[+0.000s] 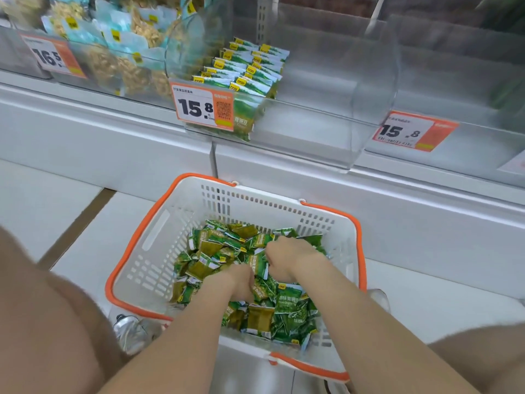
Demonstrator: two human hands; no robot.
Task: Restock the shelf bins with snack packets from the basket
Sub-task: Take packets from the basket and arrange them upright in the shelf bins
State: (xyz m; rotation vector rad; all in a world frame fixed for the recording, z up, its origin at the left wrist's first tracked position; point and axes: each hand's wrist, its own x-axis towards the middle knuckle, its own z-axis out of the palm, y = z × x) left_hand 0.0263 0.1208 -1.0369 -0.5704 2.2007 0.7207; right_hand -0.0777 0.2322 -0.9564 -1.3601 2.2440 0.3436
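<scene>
Risks first. The snack packets lie loose and jumbled in the basket, so a big two-handed scoop will likely shed a few on the lift; they'd land on the floor or slip behind the basket. Second risk: the shelf bin above already has a neat upright block of the same green packets at its left side. Dropping a handful in carelessly could knock those rows flat. Third: the bin to the right carries a similar price tag, so a misfile is easy. I'd match against the tag on the green bin.

Pose: both forearms reach down and forward into the basket, wrists close together near its middle. Left hand is buried knuckles-up in the pile, fingers curled. Right hand sits just beyond it, also curled, clenched on a bunch of packets. Motion blur, so I think both have a grasp, but the left's is less clear. Nothing lifted yet; all the stock to move is in the basket on the floor, below the bin.
</scene>
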